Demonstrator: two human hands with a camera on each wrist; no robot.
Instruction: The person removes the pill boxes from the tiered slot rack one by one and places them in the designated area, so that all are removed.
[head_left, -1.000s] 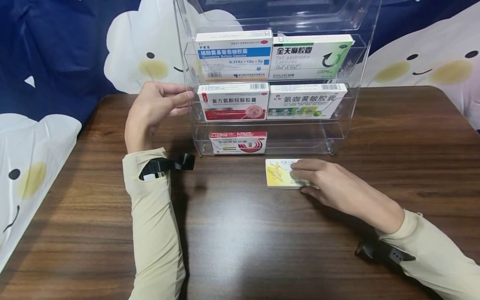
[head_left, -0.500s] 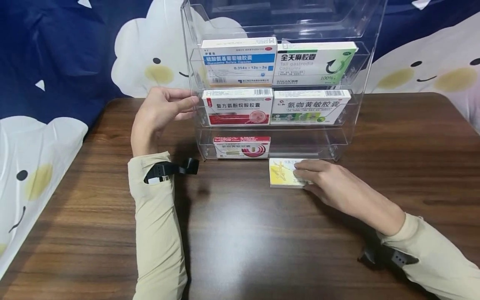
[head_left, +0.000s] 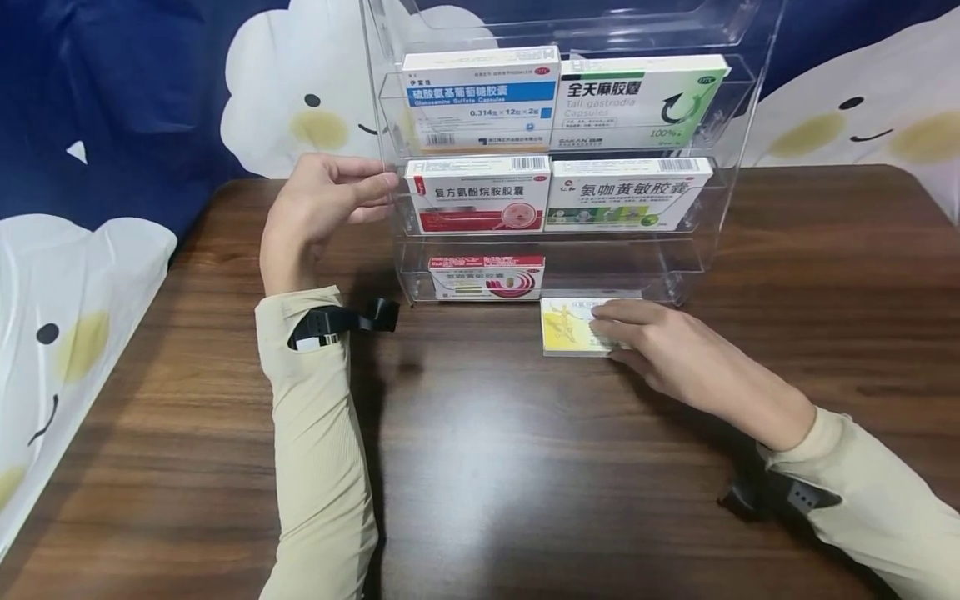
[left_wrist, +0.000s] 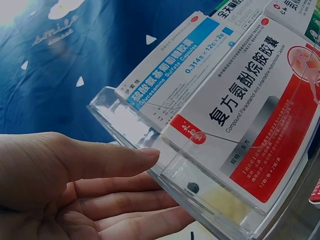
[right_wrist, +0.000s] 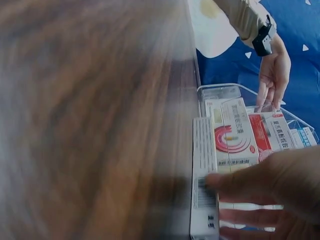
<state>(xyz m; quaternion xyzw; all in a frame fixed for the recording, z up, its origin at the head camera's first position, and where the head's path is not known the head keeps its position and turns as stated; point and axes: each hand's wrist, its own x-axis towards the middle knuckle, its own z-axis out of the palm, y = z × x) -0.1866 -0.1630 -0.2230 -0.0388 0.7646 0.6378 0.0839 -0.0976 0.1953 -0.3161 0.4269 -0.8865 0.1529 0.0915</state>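
My left hand point(head_left: 318, 204) has its fairly straight fingers and thumb at the left side wall of a clear acrylic display rack point(head_left: 468, 242); in the left wrist view the thumb tip point(left_wrist: 150, 157) meets the rack's edge. My right hand point(head_left: 682, 358) pinches a yellow and white medicine box point(head_left: 566, 327) between thumb and fingers. That box lies nearly flat at the front of the lowest tier, its far edge right at the rack's base. The hand hides its right part. To the left, a red and white capsule box point(head_left: 487, 279) stands in the lowest tier.
The middle tier holds a red-banded box point(head_left: 476, 196) and a green-striped box point(head_left: 626, 196). Above them stand a blue-banded box point(head_left: 480, 100) and a green and white box point(head_left: 637, 102). A dark wood table point(head_left: 465, 467) carries the rack; a blue cloud-print cloth point(head_left: 135, 108) hangs behind.
The right hand has brought the yellow and white box slightly forward, up to the rack's base. My left hand stays at the rack's side. The head view has shifted a little.
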